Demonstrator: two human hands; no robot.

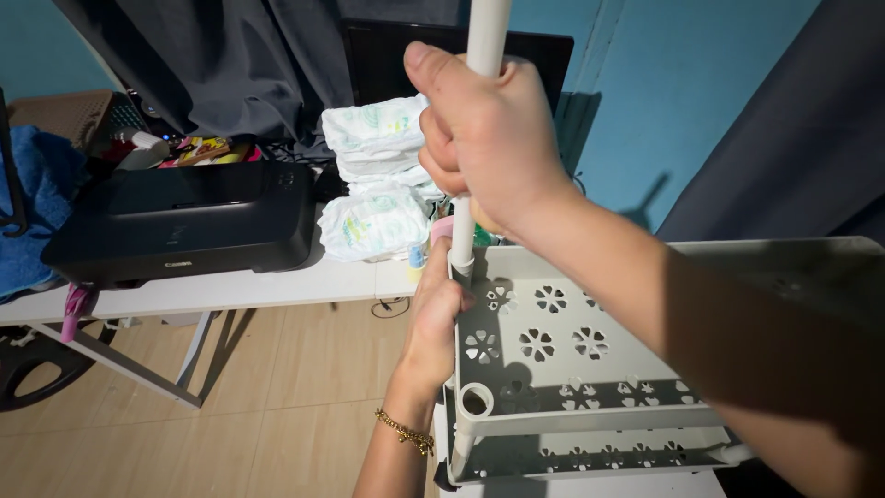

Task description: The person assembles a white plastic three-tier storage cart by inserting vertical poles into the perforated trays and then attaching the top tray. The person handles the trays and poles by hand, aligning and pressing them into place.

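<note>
Right hand [484, 138] grips white pole [486, 37] over white table [230, 290], blue wall [701, 101].

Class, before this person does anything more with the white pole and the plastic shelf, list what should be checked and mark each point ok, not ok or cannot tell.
1. Right hand has a full grip on the pole: ok, fingers wrapped round it.
2. Left hand steadies the shelf at the corner where the pole enters: ok.
3. Pole stands upright: ok, near vertical.
4. Pole seated fully in the corner socket: cannot tell, the left hand hides the joint.
5. Front corner hole fitted with a pole: not ok, it is open.
6. Lower shelf lined up beneath: ok, as far as visible.
</note>
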